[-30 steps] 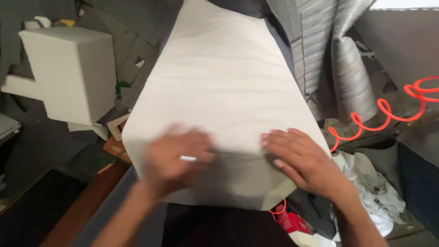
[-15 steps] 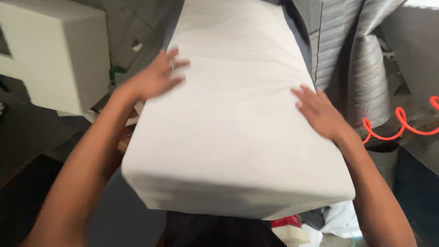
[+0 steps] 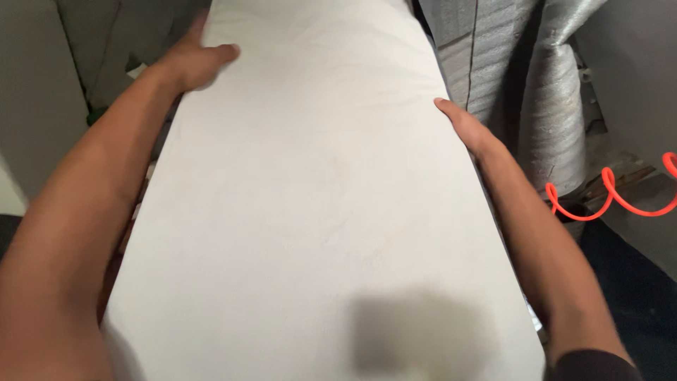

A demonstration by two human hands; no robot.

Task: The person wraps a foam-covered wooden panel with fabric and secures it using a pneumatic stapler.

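Head view: I see the long white cushion (image 3: 317, 212) running straight away from me, between my arms. My left hand (image 3: 194, 60) lies spread on its far left edge; my right hand (image 3: 469, 130), fingers straight, presses its right side, nearer me.

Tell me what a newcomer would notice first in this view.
A big off-white fabric-covered cushion slab fills the middle of the view. The left hand lies on its far left edge and the right hand presses flat against its right side. At right, a bright orange coiled hose lies beside grey quilted rolls.
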